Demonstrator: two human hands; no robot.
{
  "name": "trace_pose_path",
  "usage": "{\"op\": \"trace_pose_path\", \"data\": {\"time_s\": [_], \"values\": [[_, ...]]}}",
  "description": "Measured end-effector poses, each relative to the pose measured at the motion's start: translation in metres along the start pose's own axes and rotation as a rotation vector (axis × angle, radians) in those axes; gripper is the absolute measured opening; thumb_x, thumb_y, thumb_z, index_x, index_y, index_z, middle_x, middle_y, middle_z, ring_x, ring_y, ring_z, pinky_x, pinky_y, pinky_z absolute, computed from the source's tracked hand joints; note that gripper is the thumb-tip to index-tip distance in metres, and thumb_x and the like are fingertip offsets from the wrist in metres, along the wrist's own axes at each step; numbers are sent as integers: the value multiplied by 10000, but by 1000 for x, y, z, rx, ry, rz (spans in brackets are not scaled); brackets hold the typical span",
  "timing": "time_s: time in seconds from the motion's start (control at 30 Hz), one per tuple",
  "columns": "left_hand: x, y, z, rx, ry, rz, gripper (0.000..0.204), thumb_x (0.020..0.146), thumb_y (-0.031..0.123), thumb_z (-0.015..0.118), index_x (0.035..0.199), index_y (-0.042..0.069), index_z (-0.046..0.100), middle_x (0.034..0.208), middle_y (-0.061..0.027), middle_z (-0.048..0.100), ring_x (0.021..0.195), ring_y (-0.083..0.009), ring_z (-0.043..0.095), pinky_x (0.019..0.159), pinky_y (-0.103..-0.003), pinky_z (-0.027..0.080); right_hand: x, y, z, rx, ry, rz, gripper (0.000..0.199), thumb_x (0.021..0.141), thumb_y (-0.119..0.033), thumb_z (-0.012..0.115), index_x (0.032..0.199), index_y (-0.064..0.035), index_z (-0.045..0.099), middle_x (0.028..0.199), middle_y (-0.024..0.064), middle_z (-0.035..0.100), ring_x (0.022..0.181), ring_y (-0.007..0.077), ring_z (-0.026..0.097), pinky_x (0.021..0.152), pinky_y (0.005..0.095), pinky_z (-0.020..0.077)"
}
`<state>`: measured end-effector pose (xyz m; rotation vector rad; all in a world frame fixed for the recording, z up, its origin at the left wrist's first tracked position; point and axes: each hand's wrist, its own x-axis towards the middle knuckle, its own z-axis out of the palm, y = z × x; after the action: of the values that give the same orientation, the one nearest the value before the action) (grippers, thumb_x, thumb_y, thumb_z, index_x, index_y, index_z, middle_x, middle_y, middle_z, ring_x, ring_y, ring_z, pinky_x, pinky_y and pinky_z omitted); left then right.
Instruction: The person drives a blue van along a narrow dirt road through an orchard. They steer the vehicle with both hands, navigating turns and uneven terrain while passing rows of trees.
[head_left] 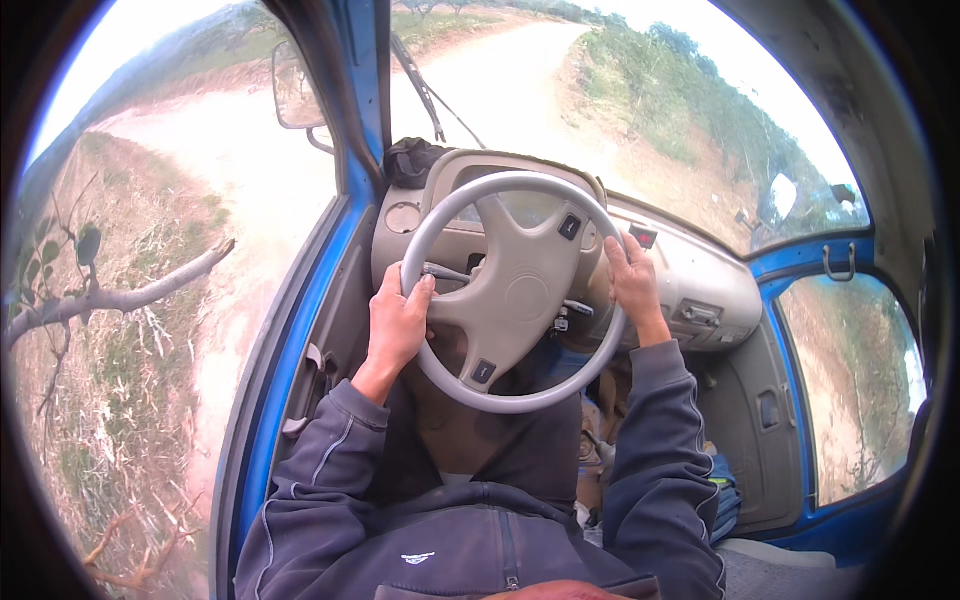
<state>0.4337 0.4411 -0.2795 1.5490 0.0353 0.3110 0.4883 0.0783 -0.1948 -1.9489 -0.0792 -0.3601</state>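
A grey steering wheel (527,180) with a beige hub fills the middle of the head view, turned so its spokes sit at a slant. My left hand (397,322) is closed round the left side of its rim, thumb on top. On the right side of the rim my right hand (635,283) grips it, fingers pointing up and forward. A stalk (447,272) sticks out behind the wheel near my left hand. To the right of the column hang keys (561,322), by a second stalk. Both my forearms wear dark sleeves with light piping.
A beige dashboard (690,270) runs to the right, with a black cloth-like bundle (412,160) at its left end. The blue door frame (290,380) is at my left. Outside, a leafless branch (140,297) lies close by the door, and a dirt road (500,70) curves ahead between scrub banks.
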Motion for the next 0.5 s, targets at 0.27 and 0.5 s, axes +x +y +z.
{"op": "trace_pose_path", "data": {"time_s": [0.27, 0.5], "values": [[1, 15, -9, 40, -28, -9, 314, 1079, 231, 695, 1315, 29, 657, 929, -63, 736, 662, -133, 678, 500, -315, 573, -19, 9, 4, 66, 39, -2, 446, 1145, -392, 664, 1443, -59, 661, 660, -69, 497, 464, 51, 461, 415, 260, 375], [0, 26, -6, 73, -8, -42, 309, 1082, 235, 697, 1316, 37, 664, 921, -52, 740, 735, -131, 702, 525, -315, 604, -13, 3, 0, 41, -11, 17, 511, 1165, -391, 620, 1518, -23, 611, 678, -33, 494, 476, 60, 462, 438, 241, 390]]}}
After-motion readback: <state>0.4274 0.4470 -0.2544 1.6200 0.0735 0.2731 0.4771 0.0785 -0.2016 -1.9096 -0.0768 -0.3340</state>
